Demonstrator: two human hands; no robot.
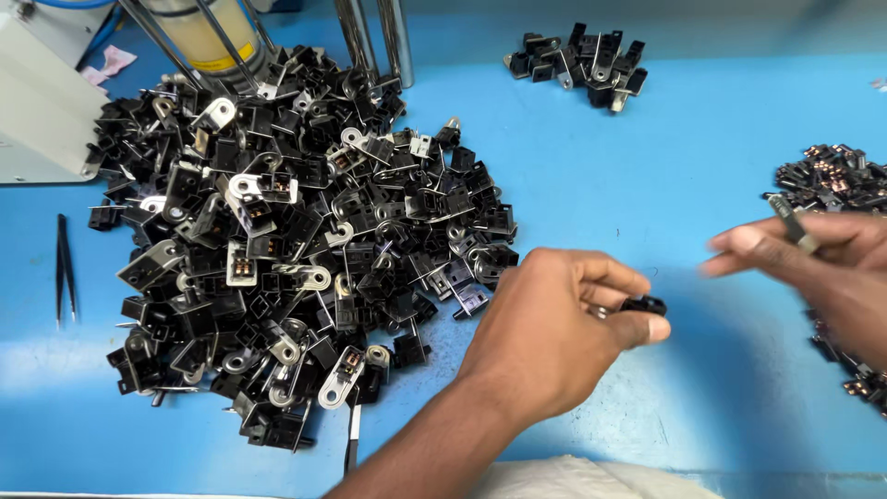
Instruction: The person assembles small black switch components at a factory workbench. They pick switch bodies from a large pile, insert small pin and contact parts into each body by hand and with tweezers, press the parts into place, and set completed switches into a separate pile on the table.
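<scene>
Roughly: open blue bench (pixel 647 166) ahead of both hands, bare stretch between them and beyond the knuckles; more free room below the left wrist down to the near edge, where a strip of white cloth (pixel 573 480) shows. Crowded to the left of the left hand.

Counts: one big pile (pixel 286 249) of black and metal parts left of the left hand, too many to count. One small heap (pixel 582 65) far ahead, between the hands, roughly a dozen pieces, exact number unclear. One dark pile (pixel 832 180) beyond the right hand, running down behind it along the right edge, uncountable. One pair of black tweezers (pixel 63 268) far left past the big pile. One white machine (pixel 42 92) at far left corner, with metal rods (pixel 374 37) and a yellow-banded cylinder (pixel 208 32) behind the big pile.

Left hand (pixel 545 337): fingers curled in tight, thumb and forefinger pinching one small black part (pixel 642 305) at the fingertips, just right of the big pile, above bare bench. Right hand (pixel 813 268): blurred, fingers extended toward the left hand, thin metal tool (pixel 793 222) gripped along the top of the fingers; close to the black part, not touching it.
</scene>
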